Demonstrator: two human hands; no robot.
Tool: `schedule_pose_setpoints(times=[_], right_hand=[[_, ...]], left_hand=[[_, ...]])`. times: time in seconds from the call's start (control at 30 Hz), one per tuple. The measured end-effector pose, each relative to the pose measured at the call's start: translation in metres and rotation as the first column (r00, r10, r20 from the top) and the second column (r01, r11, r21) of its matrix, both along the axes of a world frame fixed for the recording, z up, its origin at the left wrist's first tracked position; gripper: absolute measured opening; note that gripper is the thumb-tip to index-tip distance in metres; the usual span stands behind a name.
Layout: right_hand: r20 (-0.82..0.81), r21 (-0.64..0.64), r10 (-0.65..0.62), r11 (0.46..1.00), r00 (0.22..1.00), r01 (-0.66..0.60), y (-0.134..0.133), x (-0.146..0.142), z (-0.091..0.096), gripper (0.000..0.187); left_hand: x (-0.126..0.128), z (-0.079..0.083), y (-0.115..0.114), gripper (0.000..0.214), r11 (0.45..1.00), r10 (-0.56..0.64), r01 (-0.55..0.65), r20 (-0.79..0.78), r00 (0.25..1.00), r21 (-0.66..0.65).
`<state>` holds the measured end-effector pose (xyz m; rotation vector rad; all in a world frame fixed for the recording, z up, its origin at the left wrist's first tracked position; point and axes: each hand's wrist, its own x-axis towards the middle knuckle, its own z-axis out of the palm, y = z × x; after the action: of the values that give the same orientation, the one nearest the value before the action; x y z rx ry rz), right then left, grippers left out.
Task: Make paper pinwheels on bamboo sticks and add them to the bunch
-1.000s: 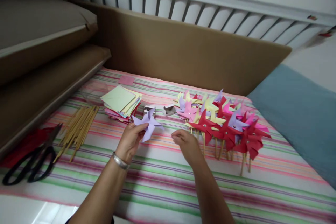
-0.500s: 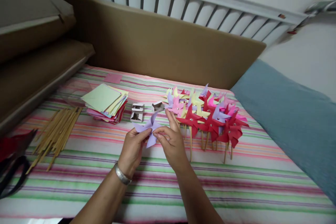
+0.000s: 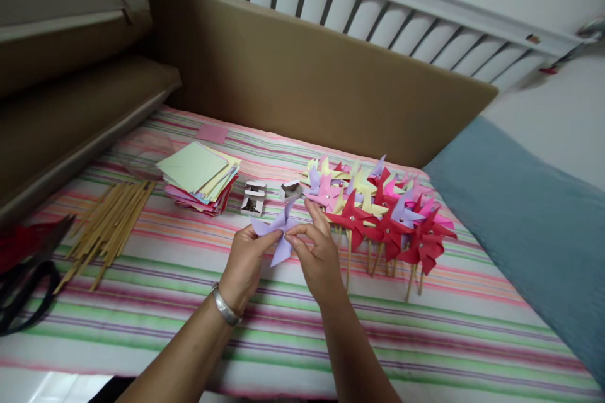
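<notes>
A lavender paper pinwheel (image 3: 282, 253) is held up over the striped cloth, its blades folded in toward the middle. My left hand (image 3: 246, 258) grips it from the left, thumb near the center. From the right, my right hand (image 3: 317, 252) pinches at the center with thumb and index finger, the other fingers raised. Whether a small pin is between those fingertips I cannot make out. Just beyond the hands stand small white boxes: one with dark little pieces inside (image 3: 253, 204), another open box (image 3: 290, 190) beside it. To the right lie finished-looking pinwheels on sticks (image 3: 388, 231) in several colors.
A stack of colored paper squares (image 3: 193, 167) lies left of the boxes, a pink square (image 3: 212, 133) behind it. Wooden sticks (image 3: 111, 227) and black-handled scissors (image 3: 35, 289) are at the left. A brown board (image 3: 307, 69) stands along the back of the striped cloth (image 3: 283, 340).
The view has shifted slightly, so everything sits a little farther right. Both hands keep their hold on the lavender pinwheel, with hardly any change in the fingers.
</notes>
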<state>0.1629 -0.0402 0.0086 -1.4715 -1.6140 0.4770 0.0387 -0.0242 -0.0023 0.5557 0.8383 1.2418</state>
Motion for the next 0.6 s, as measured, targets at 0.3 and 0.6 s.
schedule_pose_setpoints(times=[0.3,0.6], right_hand=[[0.012,-0.002,0.024,1.000,1.000,-0.024,-0.0022,-0.0010,0.0034,0.011],[-0.020,0.012,0.012,1.000,1.000,-0.012,-0.0014,-0.0015,0.0019,0.011]], left_hand=[[0.0022,-0.0035,0.0002,0.013,1.000,0.015,-0.015,-0.042,0.999,0.003],[0.0011,-0.0056,0.0009,0.013,0.998,0.021,-0.016,-0.095,0.995,0.053]])
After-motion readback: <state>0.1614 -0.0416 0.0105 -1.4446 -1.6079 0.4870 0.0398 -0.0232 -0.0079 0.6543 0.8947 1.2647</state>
